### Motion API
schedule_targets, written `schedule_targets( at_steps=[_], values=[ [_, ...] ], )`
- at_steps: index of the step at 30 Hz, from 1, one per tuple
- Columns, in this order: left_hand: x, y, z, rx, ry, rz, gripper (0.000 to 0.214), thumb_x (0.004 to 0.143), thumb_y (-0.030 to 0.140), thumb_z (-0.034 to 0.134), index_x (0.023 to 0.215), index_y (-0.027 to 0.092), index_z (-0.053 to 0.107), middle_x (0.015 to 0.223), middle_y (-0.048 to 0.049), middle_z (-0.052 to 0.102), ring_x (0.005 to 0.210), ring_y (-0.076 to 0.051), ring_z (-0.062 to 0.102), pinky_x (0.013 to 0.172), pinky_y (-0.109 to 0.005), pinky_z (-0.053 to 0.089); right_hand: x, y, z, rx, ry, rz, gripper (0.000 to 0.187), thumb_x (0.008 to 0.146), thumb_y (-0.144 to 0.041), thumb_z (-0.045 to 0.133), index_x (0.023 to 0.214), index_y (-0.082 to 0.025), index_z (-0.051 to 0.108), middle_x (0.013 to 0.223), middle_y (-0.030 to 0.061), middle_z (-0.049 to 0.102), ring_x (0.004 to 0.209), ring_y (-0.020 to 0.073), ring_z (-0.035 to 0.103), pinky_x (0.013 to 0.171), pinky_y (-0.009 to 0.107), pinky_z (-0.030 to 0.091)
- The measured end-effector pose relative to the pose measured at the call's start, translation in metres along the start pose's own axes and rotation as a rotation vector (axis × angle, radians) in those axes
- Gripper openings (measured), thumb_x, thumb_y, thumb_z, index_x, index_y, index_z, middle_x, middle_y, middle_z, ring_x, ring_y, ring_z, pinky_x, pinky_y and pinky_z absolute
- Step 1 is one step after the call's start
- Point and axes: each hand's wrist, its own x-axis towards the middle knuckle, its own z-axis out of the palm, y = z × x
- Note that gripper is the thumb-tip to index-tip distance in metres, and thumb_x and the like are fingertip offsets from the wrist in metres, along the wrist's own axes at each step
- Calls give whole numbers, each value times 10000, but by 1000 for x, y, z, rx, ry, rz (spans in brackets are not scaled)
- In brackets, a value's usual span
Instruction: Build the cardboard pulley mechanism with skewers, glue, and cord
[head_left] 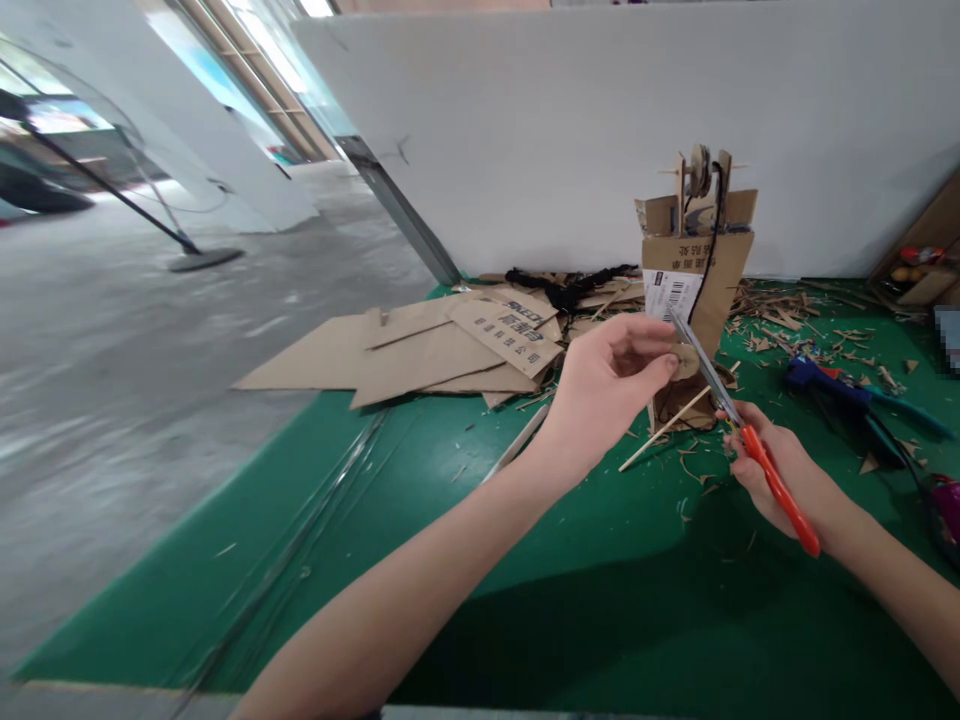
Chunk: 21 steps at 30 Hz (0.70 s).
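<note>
My left hand point(611, 375) pinches a small round cardboard disc point(685, 363) between thumb and fingers. In my right hand point(780, 470) is a pair of scissors point(772, 480) with red handles, its metal blades pointing up and left, right beside the disc. Whether the blades touch the disc's edge I cannot tell. Just behind both hands stands an upright cardboard box point(731, 262) with a label, topped by a pulley-like wheel point(700, 172) between two cardboard posts and a black cord hanging down. A thin wooden stick point(664, 432) leans near the box's foot.
Flat cardboard sheets point(431, 355) are piled at the table's back left, with a black tangled cord point(566, 288) behind. Cardboard scraps point(780, 310) litter the back right. A blue glue gun point(840, 395) lies at right. A white partition point(555, 140) borders the green table point(360, 590).
</note>
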Motion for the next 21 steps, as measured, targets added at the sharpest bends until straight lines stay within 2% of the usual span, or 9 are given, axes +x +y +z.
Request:
schedule_targets(
  at_steps=[3,6,9,16,21],
  values=[
    [0,0,-1,42,15,27,249,752,128,755,987,176,687,810,-24,748,750,-152,705,727,-272,552,1,1,-2,-34,1,20,484,896,-470,546,1282,-190,469,803,48,643,619,222,571,597,353,479],
    [1,0,-2,69,34,45,303,753,141,765,1033,183,659,816,-25,753,739,-158,704,698,-272,539,2,1,-4,-46,16,38,553,862,-490,592,1300,-180,455,822,50,663,688,243,628,633,346,492],
    [1,-1,-4,97,33,76,326,754,155,773,1054,190,649,837,-34,756,778,-179,720,702,-284,536,3,-1,-8,-86,17,39,541,853,-485,608,1280,-183,466,821,51,671,690,245,636,649,345,496],
    [-2,-3,-8,143,30,207,403,801,148,735,1177,219,606,906,-27,752,896,-186,730,775,-280,562,4,-5,-15,-211,48,-14,485,876,-513,583,1204,-169,488,742,36,623,608,224,580,581,324,470],
    [1,-7,-10,171,8,297,504,794,93,714,1256,219,558,927,-27,748,877,-171,726,789,-291,579,3,2,-14,-245,100,-71,508,908,-580,544,1216,-181,481,734,33,626,619,228,606,585,314,472]
  ],
)
